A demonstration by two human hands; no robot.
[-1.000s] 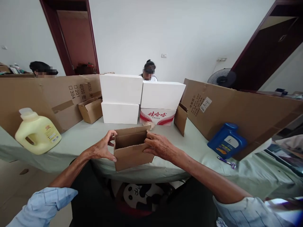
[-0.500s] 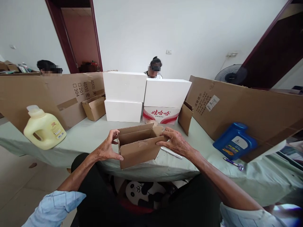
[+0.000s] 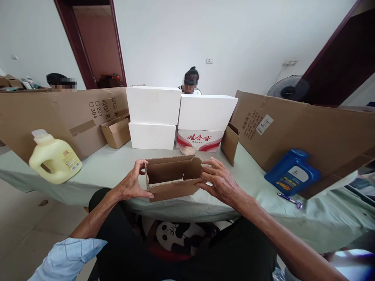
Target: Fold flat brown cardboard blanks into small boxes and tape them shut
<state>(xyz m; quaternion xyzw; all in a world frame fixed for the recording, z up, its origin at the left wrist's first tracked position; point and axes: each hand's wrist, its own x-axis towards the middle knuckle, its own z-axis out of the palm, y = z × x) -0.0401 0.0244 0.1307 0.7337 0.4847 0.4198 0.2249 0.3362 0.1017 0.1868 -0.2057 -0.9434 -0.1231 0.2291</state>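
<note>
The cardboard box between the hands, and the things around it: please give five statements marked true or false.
1. The left hand holds one end of the cardboard box. True.
2. The top of the cardboard box is closed. False: it is open.
3. The blue bottle is on the left. False: it is on the right.
4. A white box rests on the box with red writing. True.
5. The right hand holds the yellow bottle. False: that hand is at the cardboard box; the bottle is apart.

The person's left hand [image 3: 131,182] grips, thumb opposing fingers; the right hand [image 3: 219,182] curls, its hold hard to judge.
</note>
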